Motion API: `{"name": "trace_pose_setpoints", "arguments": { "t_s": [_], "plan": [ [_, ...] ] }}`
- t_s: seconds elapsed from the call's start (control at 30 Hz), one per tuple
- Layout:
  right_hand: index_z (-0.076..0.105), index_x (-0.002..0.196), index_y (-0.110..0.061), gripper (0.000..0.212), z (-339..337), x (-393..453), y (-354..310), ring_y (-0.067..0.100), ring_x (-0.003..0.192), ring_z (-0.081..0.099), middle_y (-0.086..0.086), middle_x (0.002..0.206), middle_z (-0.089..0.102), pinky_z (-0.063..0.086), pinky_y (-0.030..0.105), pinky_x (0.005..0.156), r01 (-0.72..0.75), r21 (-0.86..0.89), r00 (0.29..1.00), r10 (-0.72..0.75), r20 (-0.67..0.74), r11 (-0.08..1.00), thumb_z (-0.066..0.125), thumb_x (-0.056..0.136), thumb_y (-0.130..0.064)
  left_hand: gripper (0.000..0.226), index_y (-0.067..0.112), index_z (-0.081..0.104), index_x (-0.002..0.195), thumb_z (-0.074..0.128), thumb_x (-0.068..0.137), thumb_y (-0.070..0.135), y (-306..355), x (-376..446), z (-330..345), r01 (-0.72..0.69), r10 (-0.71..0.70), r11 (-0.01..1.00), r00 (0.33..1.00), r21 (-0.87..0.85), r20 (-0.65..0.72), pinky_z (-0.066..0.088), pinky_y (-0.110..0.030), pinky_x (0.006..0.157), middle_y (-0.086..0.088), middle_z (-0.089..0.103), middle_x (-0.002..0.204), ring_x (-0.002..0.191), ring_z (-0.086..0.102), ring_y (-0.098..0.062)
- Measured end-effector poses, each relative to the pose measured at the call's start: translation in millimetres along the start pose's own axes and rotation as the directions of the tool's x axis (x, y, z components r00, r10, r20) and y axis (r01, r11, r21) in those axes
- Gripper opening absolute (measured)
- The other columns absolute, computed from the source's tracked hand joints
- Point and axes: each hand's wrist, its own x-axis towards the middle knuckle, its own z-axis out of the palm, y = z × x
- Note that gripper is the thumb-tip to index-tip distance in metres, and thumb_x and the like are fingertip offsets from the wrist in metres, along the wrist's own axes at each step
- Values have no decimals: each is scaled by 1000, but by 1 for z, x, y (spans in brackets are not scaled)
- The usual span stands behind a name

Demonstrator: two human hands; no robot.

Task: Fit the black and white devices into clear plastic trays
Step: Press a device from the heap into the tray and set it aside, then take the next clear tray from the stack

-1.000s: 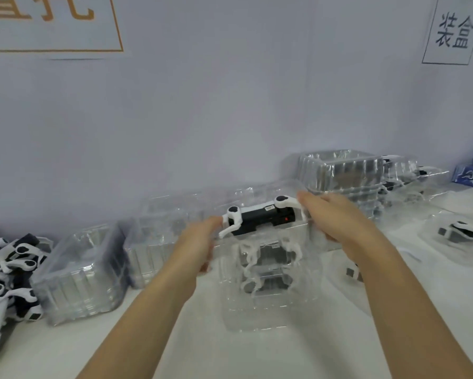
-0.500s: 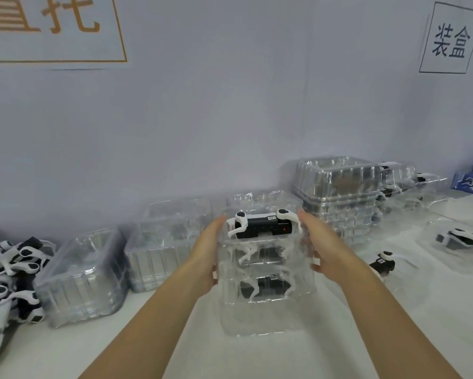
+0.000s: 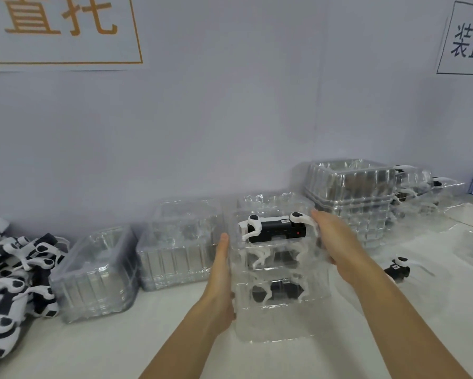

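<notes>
Since a second ago both hands have dropped from the top device to the sides of the stack of trays, which stands on the white table. The left hand lies flat against the stack's left wall, fingers straight and pressed together. The right hand rests on the right wall, fingers straight, close together. Three filled trays are stacked; the top device sits in the uppermost. Two empty tray stacks stand to the left, a taller one behind right. A loose pile of devices lies far left; another single device lies right.
</notes>
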Motion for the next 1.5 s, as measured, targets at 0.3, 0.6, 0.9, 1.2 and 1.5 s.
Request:
{"name": "trace_pose_setpoints", "arguments": {
  "t_s": [0.3, 0.6, 0.9, 1.2, 1.5],
  "plan": [
    [47, 143, -20, 44, -2, -16, -14, 17, 113, 57, -1, 128, 59, 43, 43, 97, 162, -336, 946, -243, -216, 928, 40, 102, -34, 123, 44, 35, 151, 39, 40, 99, -13, -11, 27, -40, 41, 999, 998, -7, 42, 23, -58, 119, -4, 40, 157, 143, 37, -31],
    [49, 141, -17, 43, 33, -54, -46, 20, 133, 46, 6, 148, 46, 14, 51, 120, 404, -496, 755, -586, -293, 768, 42, 99, -24, 89, 42, 16, 156, 33, 80, 86, -10, -13, 7, -93, 96, 995, 992, 41, -76, 19, -49, 117, 8, 20, 164, 150, 21, -22],
    [73, 107, -17, 36, 151, -103, -24, 10, 109, 54, -4, 113, 65, 40, 37, 101, 754, -180, 608, -775, -169, 631, 51, 80, -7, 26, 25, 54, 111, 67, 89, 17, 24, 17, -98, -421, 705, 626, 666, 657, -245, 48, -36, 95, 1, 58, 117, 110, 56, -18],
    [74, 89, -17, 36, 196, -104, 38, 3, 89, 57, -8, 92, 61, 42, 8, 76, 733, -52, 658, -727, -199, 678, 46, 76, 2, 64, 23, 34, 149, 63, 94, 38, 104, 49, -139, -206, 738, -141, 631, 968, 241, 27, -42, 111, 1, 35, 154, 142, 27, -23],
    [74, 82, -19, 38, 204, -96, 60, 4, 68, 55, -15, 82, 58, 41, 9, 63, 677, -27, 726, -673, -138, 736, 52, 68, 8, 4, 28, 58, 99, 59, 99, 32, 126, 72, -124, -189, 704, -199, 655, 962, 275, 17, -31, 84, 9, 67, 98, 110, 50, -16]
  ]
}}
